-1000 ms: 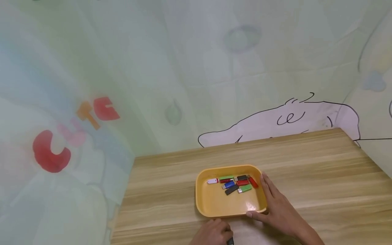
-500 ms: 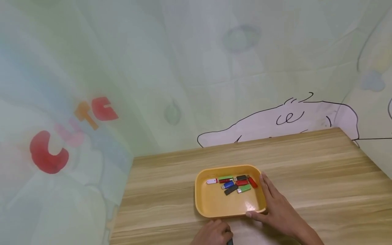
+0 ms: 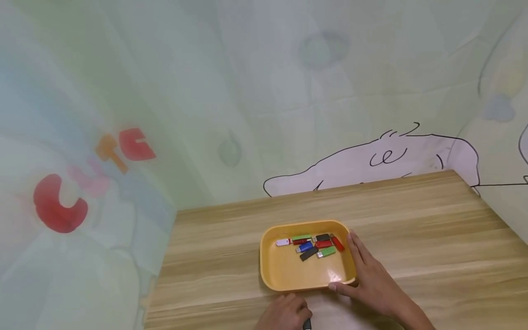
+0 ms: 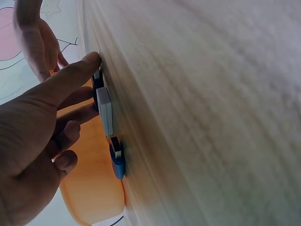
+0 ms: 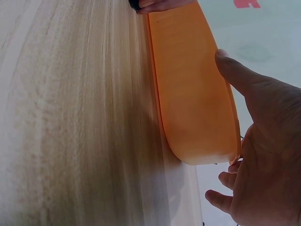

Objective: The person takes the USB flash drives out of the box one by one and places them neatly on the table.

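Observation:
My left hand (image 3: 284, 312) rests at the table's near edge, in front of a yellow-orange tray (image 3: 264, 261). It pinches a black USB stick (image 4: 97, 85) between thumb and fingers. In the left wrist view a grey-white USB stick (image 4: 105, 110) and a blue USB stick (image 4: 117, 159) stand against that one in a row on the table. My right hand (image 3: 376, 283) spans the tray's near right corner with straight fingers, thumb on the front rim and fingers along the right side. Inside the tray lie several USB sticks, among them a blue one (image 3: 305, 247) and a green one (image 3: 327, 251).
The tray sits on a wood-grain table (image 3: 214, 256). Behind and to the left hangs a pale printed curtain (image 3: 198, 114) with a cartoon outline and coloured letters. The table's back edge meets this curtain.
The whole head view shifts slightly leftward. Both hands, the tray and the USB sticks keep their places relative to one another.

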Tool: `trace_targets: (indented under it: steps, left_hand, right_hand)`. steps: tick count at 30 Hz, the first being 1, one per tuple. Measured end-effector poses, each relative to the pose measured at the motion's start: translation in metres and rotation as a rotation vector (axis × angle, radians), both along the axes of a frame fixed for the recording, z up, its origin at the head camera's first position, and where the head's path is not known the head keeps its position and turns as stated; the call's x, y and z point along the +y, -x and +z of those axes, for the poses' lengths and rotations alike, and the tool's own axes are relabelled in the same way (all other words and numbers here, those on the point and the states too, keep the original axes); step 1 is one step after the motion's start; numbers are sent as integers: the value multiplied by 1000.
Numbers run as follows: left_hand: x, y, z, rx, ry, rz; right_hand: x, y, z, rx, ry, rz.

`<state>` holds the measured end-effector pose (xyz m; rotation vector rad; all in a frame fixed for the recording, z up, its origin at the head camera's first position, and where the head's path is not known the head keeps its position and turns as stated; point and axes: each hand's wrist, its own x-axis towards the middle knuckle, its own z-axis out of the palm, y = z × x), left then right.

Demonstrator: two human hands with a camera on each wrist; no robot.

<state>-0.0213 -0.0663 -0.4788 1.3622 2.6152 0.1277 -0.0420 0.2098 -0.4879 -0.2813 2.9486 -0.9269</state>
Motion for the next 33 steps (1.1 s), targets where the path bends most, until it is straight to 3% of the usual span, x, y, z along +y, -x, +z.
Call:
trace_targets:
  steps: [7, 15, 21, 27, 29, 33]
  left_hand:
    - [0, 1, 0, -27, 11, 18]
    - [-2, 0, 3, 5, 9, -5]
    - [-3, 1, 10, 76, -68, -53]
    - [-4, 4, 24, -50, -208, -17]
    - [-3, 4, 26, -63, -234, 11]
    - [-3, 3, 30, 28, -273, 50]
  right_hand:
    - [0, 1, 2, -12, 1, 7]
    - [0, 1, 1, -24, 6, 7]
    - [1, 1, 0, -19, 18, 11]
    - [1, 1, -1, -28, 25, 4]
    - [1, 1, -2, -31, 27, 3]
    - [1, 0, -3, -31, 31, 4]
